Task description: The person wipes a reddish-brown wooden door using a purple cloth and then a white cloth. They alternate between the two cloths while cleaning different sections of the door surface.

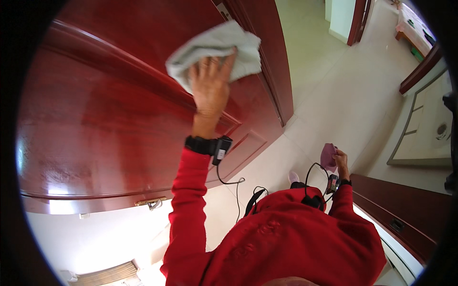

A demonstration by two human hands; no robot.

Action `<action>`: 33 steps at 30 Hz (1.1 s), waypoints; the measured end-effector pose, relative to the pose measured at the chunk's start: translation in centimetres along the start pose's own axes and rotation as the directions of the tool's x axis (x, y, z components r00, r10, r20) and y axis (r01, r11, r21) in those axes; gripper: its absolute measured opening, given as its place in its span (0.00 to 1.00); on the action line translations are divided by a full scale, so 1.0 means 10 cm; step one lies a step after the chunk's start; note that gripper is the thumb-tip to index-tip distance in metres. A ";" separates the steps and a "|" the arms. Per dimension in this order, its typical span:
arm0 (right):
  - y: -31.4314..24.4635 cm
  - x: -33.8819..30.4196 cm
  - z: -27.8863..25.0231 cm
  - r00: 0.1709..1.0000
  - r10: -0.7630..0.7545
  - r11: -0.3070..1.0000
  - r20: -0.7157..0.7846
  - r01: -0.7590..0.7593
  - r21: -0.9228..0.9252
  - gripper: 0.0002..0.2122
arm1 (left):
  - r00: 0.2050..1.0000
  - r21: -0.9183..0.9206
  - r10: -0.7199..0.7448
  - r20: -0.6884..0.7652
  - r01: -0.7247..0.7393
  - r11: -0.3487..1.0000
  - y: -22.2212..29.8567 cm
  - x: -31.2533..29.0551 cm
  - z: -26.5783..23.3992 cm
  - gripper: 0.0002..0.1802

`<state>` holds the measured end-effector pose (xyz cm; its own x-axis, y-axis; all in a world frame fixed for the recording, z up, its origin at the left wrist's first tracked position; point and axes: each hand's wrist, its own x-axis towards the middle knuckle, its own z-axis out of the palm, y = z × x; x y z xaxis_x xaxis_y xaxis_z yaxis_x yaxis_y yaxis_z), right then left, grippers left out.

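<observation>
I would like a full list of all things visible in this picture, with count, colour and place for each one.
door: one, glossy dark red wood, fills the left and upper part of the view
door handle: one, brass colour, at the door's edge, lower left
cloth: one, pale grey, pressed flat on the door, top centre
small cloth: one, pink, centre right above the floor
floor: one, pale tiles, centre to upper right
door frame: one, dark red, lower right
wrist devices: two, black with cables, one on each wrist
left hand: on the grey cloth
right hand: holds the pink cloth
</observation>
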<state>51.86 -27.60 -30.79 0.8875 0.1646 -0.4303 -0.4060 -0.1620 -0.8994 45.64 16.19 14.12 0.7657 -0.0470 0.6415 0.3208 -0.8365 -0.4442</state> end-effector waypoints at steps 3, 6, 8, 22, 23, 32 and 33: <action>-0.04 -0.01 -0.03 0.999 -0.031 0.997 -0.019 0.029 -0.072 0.18 | 0.997 -0.100 0.023 0.068 -0.016 0.995 0.25 -0.23 0.26 0.39; 0.02 -0.10 -0.17 0.999 -0.025 0.991 -0.048 0.018 -0.131 0.18 | 0.993 -0.170 0.028 0.112 -0.009 0.985 0.35 -0.39 0.49 0.39; 0.14 -0.19 -0.31 0.997 -0.042 0.994 -0.068 0.035 -0.102 0.16 | 0.994 -0.182 0.038 0.102 -0.019 0.983 0.40 -0.51 0.63 0.39; 0.52 -0.48 -0.98 0.990 -0.012 1.000 -0.144 0.008 -0.030 0.20 | 0.904 -0.686 0.326 0.277 -0.052 0.726 0.92 -1.82 1.67 0.25; 0.53 -0.53 -1.02 0.992 -0.051 0.999 -0.119 0.053 0.009 0.19 | 0.894 -0.726 0.328 0.305 -0.004 0.687 0.97 -1.91 1.71 0.25; 0.87 -0.48 -1.36 0.953 0.077 0.997 -0.292 -0.078 0.010 0.21 | 0.597 -0.607 0.109 0.795 0.785 0.122 0.82 -2.24 1.35 0.21; 0.86 -0.43 -1.34 0.974 0.002 1.000 -0.227 0.001 0.012 0.20 | 0.598 -0.602 0.077 0.798 0.796 0.056 0.69 -2.19 1.20 0.19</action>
<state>47.48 -42.70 -35.67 0.9129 -0.0608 -0.4036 -0.4081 -0.1502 -0.9005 37.79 17.96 -10.49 0.9275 0.3427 -0.1496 0.2917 -0.4128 0.8629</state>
